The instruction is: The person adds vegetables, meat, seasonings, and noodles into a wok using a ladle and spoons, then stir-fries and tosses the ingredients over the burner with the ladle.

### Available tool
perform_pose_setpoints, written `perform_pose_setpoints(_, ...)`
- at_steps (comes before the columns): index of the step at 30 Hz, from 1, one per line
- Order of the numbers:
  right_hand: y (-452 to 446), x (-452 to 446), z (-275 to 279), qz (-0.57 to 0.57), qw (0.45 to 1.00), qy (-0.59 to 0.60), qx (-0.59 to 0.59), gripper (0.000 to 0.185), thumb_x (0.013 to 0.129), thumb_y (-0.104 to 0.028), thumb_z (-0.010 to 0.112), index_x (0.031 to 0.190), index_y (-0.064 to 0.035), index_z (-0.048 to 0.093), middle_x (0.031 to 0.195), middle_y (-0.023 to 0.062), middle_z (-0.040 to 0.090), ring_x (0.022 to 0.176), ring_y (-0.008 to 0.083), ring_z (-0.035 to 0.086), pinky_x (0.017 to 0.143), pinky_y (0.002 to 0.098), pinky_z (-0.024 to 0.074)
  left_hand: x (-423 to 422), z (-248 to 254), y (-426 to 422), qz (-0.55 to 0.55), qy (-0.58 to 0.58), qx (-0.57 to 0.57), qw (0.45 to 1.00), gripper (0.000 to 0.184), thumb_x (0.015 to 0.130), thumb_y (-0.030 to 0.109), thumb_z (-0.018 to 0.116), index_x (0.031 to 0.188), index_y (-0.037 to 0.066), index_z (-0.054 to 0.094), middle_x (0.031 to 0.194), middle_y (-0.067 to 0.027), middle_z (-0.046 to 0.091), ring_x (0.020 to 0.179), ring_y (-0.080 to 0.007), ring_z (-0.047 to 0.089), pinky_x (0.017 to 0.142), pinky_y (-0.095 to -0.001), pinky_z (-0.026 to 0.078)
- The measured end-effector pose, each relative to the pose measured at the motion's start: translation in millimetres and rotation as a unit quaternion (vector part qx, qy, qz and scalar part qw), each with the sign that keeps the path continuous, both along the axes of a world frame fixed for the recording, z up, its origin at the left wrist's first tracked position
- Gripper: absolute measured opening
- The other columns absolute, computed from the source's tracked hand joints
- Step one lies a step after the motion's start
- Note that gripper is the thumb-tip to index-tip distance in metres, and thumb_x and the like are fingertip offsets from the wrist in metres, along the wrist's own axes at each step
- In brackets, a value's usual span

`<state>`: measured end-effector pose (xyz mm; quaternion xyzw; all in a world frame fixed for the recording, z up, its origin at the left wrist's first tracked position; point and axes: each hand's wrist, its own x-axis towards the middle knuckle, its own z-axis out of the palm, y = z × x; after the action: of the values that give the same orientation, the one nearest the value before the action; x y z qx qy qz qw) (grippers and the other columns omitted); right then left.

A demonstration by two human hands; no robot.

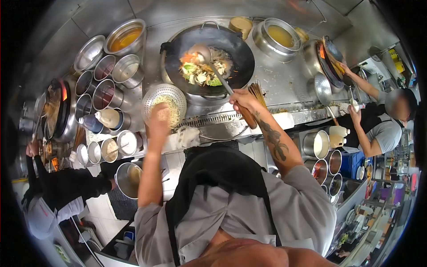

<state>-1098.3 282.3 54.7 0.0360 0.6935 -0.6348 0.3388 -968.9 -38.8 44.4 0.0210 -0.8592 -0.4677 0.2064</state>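
- A white cloth lies at the near edge of the tabletop.
- My left hand, blurred, is over the noodles in the colander; I cannot tell whether its fingers are apart or together.
- My right hand has its fingers clamped on the ladle by its wooden handle.
- Cut vegetables lie in the wok, the ladle's bowl against them.
- Beyond, right, I see a pot of yellow liquid.
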Motion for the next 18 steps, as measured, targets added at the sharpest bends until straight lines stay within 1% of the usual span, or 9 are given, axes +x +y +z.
perform_pose_setpoints(2,28,12,19,0.005,0.998,-0.054,-0.012,0.006,0.08,-0.007,0.05,0.075,-0.0054,0.052,0.057,0.0002,0.047,0.042,0.0089,0.046,0.038,0.023,0.0375,-24,16,98,-0.084,0.071,-0.182,0.977,0.031,0.084,0.013,0.057,0.11,-0.003,0.054,0.105,-0.0238,0.055,0.102,-0.0367,0.05,0.092,-0.043,0.038)
perform_pose_setpoints(4,63,14,22,0.055,0.997,0.003,0.045,0.006,0.08,-0.008,0.05,0.082,-0.0031,0.053,0.06,0.0003,0.049,0.041,0.0089,0.045,0.038,0.0234,0.037,-56,14,154,-0.115,0.154,-0.222,0.956,0.024,0.087,0.017,0.054,0.098,-0.004,0.058,0.093,-0.0226,0.058,0.092,-0.0375,0.055,0.082,-0.0443,0.043)
perform_pose_setpoints(6,94,9,15,0.136,0.977,0.109,0.122,0.011,0.079,-0.008,0.05,0.086,-0.0009,0.054,0.062,0.0,0.049,0.041,0.0082,0.044,0.038,0.0222,0.0366,-81,-2,175,-0.145,0.064,-0.255,0.954,0.019,0.087,0.017,0.053,0.088,-0.002,0.056,0.083,-0.0215,0.058,0.082,-0.0381,0.055,0.075,-0.0461,0.043)
perform_pose_setpoints(7,102,4,11,0.174,0.946,0.194,0.195,0.022,0.078,-0.009,0.051,0.096,0.0031,0.054,0.068,0.0092,0.057,0.048,0.0203,0.055,0.046,0.0306,0.0454,-90,-11,182,-0.153,0.018,-0.272,0.95,0.018,0.087,0.017,0.053,0.083,-0.001,0.056,0.078,-0.021,0.058,0.077,-0.0385,0.056,0.071,-0.047,0.043)
perform_pose_setpoints(10,85,1,-12,0.177,0.836,0.344,0.388,0.033,0.079,-0.009,0.049,0.109,0.0046,0.049,0.087,0.0242,0.062,0.08,0.0367,0.063,0.072,0.0444,0.0506,-93,-12,202,-0.125,-0.01,-0.249,0.96,0.02,0.086,0.016,0.052,0.072,0.001,0.05,0.066,-0.0195,0.055,0.067,-0.0388,0.055,0.062,-0.0487,0.041)
perform_pose_setpoints(11,78,3,-3,0.191,0.862,0.275,0.381,0.034,0.08,-0.009,0.047,0.111,0.0033,0.05,0.096,0.027,0.061,0.092,0.0386,0.06,0.082,0.045,0.0465,-89,-7,209,-0.112,0.004,-0.26,0.959,0.02,0.086,0.015,0.052,0.072,0.001,0.049,0.066,-0.0212,0.055,0.066,-0.0397,0.055,0.061,-0.0485,0.042)
perform_pose_setpoints(14,85,9,23,0.231,0.873,0.302,0.306,0.034,0.079,-0.009,0.05,0.112,0.0,0.051,0.098,0.025,0.061,0.093,0.0379,0.059,0.081,0.0437,0.0465,-87,7,216,-0.116,0.043,-0.254,0.959,0.019,0.086,0.015,0.051,0.073,0.001,0.049,0.065,-0.0205,0.056,0.065,-0.0397,0.056,0.061,-0.0487,0.042)
perform_pose_setpoints(17,106,-11,32,0.27,0.871,0.298,0.282,0.044,0.078,-0.009,0.055,0.12,-0.0036,0.046,0.08,0.0264,0.061,0.077,0.0366,0.062,0.068,0.0474,0.0485,-98,-43,211,-0.089,-0.029,-0.27,0.958,0.015,0.085,0.014,0.051,0.077,0.002,0.05,0.063,-0.0183,0.057,0.062,-0.0382,0.057,0.057,-0.048,0.043)
perform_pose_setpoints(18,108,-13,33,0.265,0.842,0.346,0.317,0.044,0.078,-0.009,0.054,0.12,-0.0027,0.045,0.079,0.0263,0.061,0.077,0.0371,0.062,0.068,0.0478,0.0483,-106,-38,210,-0.083,-0.05,-0.286,0.953,0.014,0.084,0.014,0.052,0.077,0.002,0.05,0.063,-0.0174,0.057,0.062,-0.0369,0.058,0.057,-0.0476,0.044)
